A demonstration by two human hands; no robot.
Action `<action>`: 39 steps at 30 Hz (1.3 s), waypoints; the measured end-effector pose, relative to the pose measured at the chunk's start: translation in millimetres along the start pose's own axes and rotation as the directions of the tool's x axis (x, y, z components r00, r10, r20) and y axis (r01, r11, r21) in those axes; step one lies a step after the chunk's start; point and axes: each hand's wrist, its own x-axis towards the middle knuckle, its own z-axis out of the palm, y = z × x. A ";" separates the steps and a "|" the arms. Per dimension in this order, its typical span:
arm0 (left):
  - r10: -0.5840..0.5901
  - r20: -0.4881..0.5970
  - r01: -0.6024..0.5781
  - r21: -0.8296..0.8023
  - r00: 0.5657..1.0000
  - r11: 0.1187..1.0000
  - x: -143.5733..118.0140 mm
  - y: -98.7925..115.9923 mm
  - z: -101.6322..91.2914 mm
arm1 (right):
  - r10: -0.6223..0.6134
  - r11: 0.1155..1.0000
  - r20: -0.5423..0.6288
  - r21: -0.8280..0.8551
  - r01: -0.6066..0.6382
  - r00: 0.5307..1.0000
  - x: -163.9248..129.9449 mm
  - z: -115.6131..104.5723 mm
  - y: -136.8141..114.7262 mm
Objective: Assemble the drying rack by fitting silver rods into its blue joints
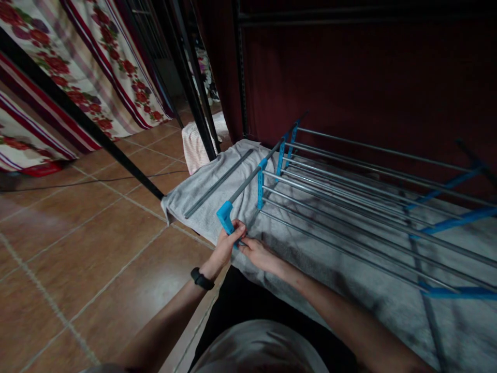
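A drying rack (349,181) of grey metal rods and blue plastic joints lies flat on a grey towel (217,171). My left hand (229,242) grips the blue corner joint (225,215) at the rack's near left end. My right hand (256,251) sits just right of it, its fingers pinching the end of a thin grey rod (330,246) beside the joint. A black band is on my left wrist.
A loose grey rod (217,182) lies on the towel left of the rack. Brown tiled floor (77,243) spreads to the left, with a black cable across it. Black frame poles (186,77), floral curtains (97,62) and a dark red curtain (349,77) stand behind.
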 end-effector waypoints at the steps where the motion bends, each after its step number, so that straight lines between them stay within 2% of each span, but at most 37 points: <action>1: -0.004 -0.009 0.004 0.007 1.000 1.000 -0.3 0.6 0.3 | 0.004 1.000 0.010 -0.005 -0.004 1.000 0.5 -0.3 -0.2; 10: 0.021 0.000 -0.021 0.063 1.000 0.998 1.1 0.3 -6.6 | 0.045 0.997 0.078 -0.069 -0.040 0.996 -9.2 -16.5 -15.2; 14: 0.007 -0.048 -0.002 0.112 0.999 0.994 0.2 0.1 -11.7 | 0.028 0.989 0.026 -0.148 -0.023 0.999 -30.1 -30.4 -13.9; 19: -0.007 -0.029 0.010 0.100 1.000 0.995 -8.7 -6.2 -21.3 | 0.025 0.986 -0.075 -0.161 -0.036 0.997 -68.4 -49.1 18.8; 22: -0.032 -0.014 0.031 -0.031 0.999 0.999 -13.8 -14.0 -35.2 | 0.103 0.982 -0.138 -0.145 -0.123 0.985 -87.9 -65.2 49.6; 25: -0.098 -0.071 0.082 -0.195 0.993 0.977 -8.7 -20.9 -53.2 | 0.161 0.957 -0.237 -0.200 -0.210 0.958 -99.2 -83.1 81.1; 27: -0.160 -0.131 0.130 -0.212 0.978 0.969 2.1 -23.5 -62.0 | 0.161 0.930 -0.303 -0.273 -0.247 0.939 -101.5 -92.9 99.0; 30: -0.196 -0.156 0.187 -0.070 0.968 0.980 25.5 -23.5 -63.6 | 0.134 0.883 -0.353 -0.381 -0.274 0.926 -95.0 -99.9 116.4; 35: -0.088 0.003 0.086 0.184 0.996 0.979 80.0 -26.6 -43.6 | 0.079 0.805 -0.361 -0.526 -0.273 0.929 -62.3 -93.9 115.5; 39: 0.016 0.090 -0.040 0.274 0.996 0.961 126.6 -47.6 -23.9 | 0.036 0.755 -0.359 -0.602 -0.261 0.933 -28.6 -88.7 105.1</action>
